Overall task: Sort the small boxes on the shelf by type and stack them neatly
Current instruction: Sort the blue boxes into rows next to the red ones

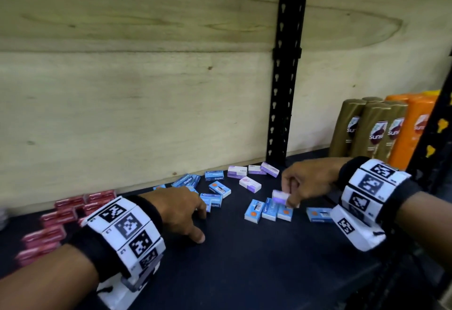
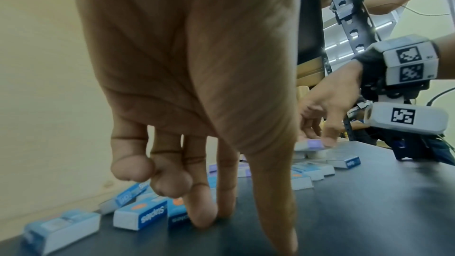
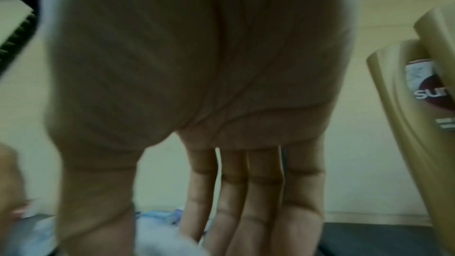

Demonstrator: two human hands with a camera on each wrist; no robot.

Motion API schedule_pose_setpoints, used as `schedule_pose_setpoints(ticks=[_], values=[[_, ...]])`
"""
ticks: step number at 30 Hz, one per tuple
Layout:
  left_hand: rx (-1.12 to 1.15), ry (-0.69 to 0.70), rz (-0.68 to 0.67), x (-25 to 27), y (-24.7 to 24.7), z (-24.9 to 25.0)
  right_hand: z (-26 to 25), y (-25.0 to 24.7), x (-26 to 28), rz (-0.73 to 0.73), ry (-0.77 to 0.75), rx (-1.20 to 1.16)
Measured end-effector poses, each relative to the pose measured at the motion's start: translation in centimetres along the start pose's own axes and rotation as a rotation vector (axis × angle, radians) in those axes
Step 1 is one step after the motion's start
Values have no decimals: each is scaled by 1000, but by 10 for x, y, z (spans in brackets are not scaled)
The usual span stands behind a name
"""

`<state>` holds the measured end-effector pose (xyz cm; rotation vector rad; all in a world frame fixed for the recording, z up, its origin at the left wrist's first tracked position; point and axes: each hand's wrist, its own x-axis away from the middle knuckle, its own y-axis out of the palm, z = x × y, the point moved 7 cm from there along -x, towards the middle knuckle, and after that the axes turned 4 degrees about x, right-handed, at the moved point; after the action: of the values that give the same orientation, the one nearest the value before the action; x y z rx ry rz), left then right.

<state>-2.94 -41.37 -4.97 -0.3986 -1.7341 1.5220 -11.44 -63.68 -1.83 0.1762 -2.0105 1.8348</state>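
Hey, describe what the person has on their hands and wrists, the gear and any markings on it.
Both hands are bare: no gloves or rings show on the left hand or the right hand. Each wrist wears a black fabric cuff under a band of white blocks printed with black square tracking codes. A white camera housing bearing another code hangs below the right wrist on a black bracket. No sleeves show.
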Motion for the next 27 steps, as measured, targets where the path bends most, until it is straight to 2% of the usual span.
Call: schedule_pose_setpoints(ticks=[3,6,15,20,27], values=[[-12,-26,28,2,-6,-11,16,-13,-21,77,89,90],[-27,-65,42,3,-12,-25,26,-12,-41,71,147,166],[-29,-231,66,-10,-34,-85,13,-16,-78,9,156,325],[-60,-259,17,-22,-40,-113,-25,-49,-97,132,-8,243],[40,-252,-76,-39,-31,-132,-122,-56,-127,164,-359,176]])
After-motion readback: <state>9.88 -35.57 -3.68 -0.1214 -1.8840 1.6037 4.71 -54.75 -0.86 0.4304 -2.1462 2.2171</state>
